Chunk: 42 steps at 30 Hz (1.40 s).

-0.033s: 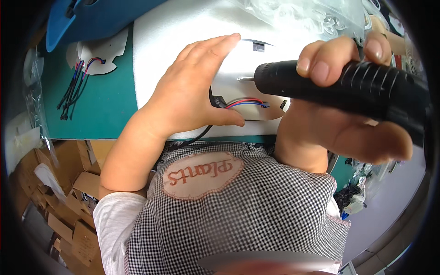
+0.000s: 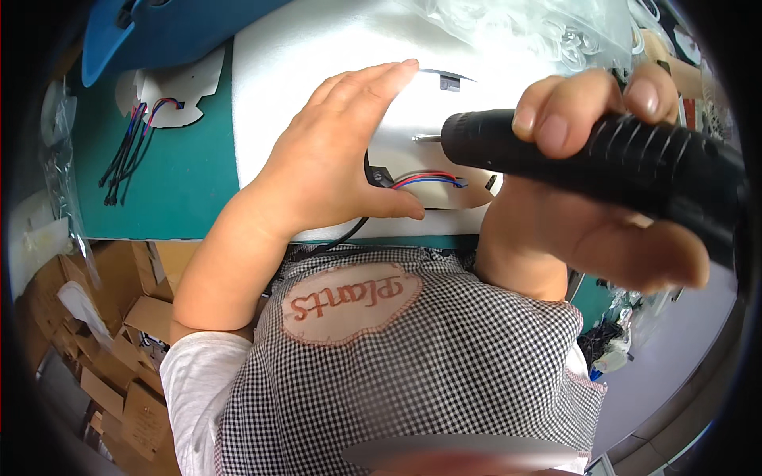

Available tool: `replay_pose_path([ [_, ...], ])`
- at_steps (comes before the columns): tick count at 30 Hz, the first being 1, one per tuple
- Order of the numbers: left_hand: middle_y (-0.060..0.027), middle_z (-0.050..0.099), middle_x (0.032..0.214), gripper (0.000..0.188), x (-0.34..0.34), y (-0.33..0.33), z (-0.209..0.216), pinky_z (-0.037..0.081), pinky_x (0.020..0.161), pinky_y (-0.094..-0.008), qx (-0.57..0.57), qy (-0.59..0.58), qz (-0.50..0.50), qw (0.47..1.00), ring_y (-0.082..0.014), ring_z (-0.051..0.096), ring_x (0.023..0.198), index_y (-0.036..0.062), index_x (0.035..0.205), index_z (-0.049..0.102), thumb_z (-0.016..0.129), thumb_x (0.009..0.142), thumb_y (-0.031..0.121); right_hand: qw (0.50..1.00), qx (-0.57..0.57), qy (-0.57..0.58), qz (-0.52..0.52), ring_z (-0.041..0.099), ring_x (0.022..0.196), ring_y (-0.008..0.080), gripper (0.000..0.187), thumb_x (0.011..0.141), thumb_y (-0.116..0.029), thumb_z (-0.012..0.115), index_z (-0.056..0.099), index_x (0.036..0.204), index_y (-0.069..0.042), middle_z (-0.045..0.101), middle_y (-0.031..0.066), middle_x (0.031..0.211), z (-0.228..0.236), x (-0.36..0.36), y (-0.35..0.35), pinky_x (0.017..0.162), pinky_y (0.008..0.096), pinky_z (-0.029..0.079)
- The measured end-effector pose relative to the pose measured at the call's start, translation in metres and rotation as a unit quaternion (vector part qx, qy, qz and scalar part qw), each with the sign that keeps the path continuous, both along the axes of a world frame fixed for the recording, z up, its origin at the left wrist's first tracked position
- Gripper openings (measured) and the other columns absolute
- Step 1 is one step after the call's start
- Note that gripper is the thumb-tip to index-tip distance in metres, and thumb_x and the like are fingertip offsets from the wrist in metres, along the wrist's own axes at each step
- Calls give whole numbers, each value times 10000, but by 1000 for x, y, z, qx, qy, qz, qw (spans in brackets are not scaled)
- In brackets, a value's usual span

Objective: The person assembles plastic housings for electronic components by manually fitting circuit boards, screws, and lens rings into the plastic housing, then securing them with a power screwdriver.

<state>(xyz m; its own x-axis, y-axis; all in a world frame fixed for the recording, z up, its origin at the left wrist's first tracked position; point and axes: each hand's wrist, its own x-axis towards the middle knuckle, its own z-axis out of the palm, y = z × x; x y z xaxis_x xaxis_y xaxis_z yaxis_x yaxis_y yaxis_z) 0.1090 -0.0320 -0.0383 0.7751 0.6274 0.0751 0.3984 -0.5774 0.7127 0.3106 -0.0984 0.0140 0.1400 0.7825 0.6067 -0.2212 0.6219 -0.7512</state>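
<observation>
My left hand (image 2: 329,151) spans a round, pale plate-like part (image 2: 401,155), its fingers at the far edge and its thumb at the near edge, holding it on a white foam sheet (image 2: 262,95). Red, blue and dark wires (image 2: 429,178) cross the part near my thumb, and a black cable runs off its near side. My right hand (image 2: 583,226) is wrapped round a black power screwdriver (image 2: 492,139), held nearly level. Its thin metal bit (image 2: 427,138) points left over the middle of the part; whether the tip touches a screw cannot be made out.
A similar pale plate (image 2: 186,103) with wires lies on the green mat (image 2: 190,182) at the left. A blue bin (image 2: 171,36) stands at the far left. Clear bags of white rings (image 2: 548,32) lie at the back right. Cardboard boxes (image 2: 147,317) fill the lower left.
The fingers of my right hand have shifted slightly on the screwdriver, and it has tipped a little lower at the right. My left hand stays in place.
</observation>
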Motion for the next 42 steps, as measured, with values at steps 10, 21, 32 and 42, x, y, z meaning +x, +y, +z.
replay_pose_path([
  [10,-163,465,1411,1072,-7,1,-4,375,1089,-436,1,-18,-4,1000,-354,420,1306,96,1444,376,897,547,366,997,42,50,33,620,710,205,915,711,-793,602,482,1082,35,571,99,893,-17,-23,19,675,341,539],
  [21,-187,395,1463,1228,-13,0,-3,327,1122,-445,39,11,12,999,-372,381,1337,77,1484,315,890,477,480,990,37,115,-70,617,744,205,582,800,-665,644,561,1157,-212,576,97,1022,1,26,-8,651,331,525],
  [32,-161,431,1394,1141,-23,-3,-3,377,1090,-452,118,-43,20,992,-355,419,1298,60,1459,342,898,505,352,981,82,161,-77,662,714,259,596,845,-625,621,523,1289,-239,618,140,1033,-6,35,-18,614,384,559],
  [42,-127,439,1411,1062,-125,-35,11,405,1074,-477,247,-78,88,962,-355,458,1267,84,1399,456,888,478,391,979,22,196,-53,606,707,206,507,775,-511,751,603,1151,-205,604,94,969,-10,25,-10,644,319,499],
])
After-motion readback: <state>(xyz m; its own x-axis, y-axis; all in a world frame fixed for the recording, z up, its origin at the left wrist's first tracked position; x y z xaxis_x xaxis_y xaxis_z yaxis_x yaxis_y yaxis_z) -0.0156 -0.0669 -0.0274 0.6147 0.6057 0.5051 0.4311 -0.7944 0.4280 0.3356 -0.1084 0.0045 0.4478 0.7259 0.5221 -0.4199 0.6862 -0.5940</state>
